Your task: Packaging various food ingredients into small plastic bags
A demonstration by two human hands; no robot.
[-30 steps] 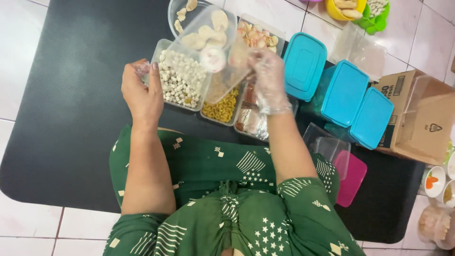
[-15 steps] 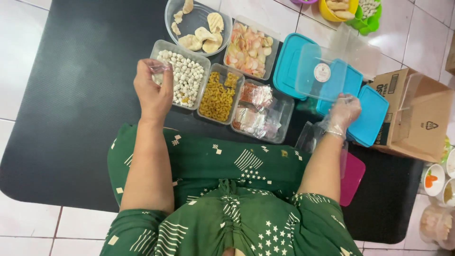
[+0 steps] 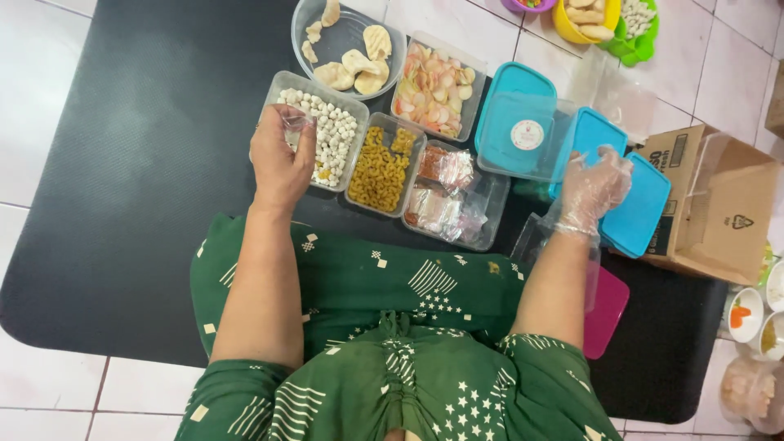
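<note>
Left hand (image 3: 280, 159), fingers pinched on a crumpled plastic scrap (image 3: 292, 122), hovers over the white-ball tub (image 3: 320, 131). At 2 o'clock, gloved right hand (image 3: 594, 186) lays the clear lid (image 3: 523, 135) on blue boxes (image 3: 596, 155). Trays stand uncovered; scooping looks not yet begun.

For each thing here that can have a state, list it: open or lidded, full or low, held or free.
Left hand: bare, pinching a clear plastic scrap.
Right hand: gloved, on the clear lid.
Clear lid: held, lying on a blue tub.
Blue tubs: lidded.
White-ball tray: open, nearly full.
Macaroni tray: open, filled.
Packet tray: open.
Round bowl: open, few crackers.
Cardboard box: open.
</note>
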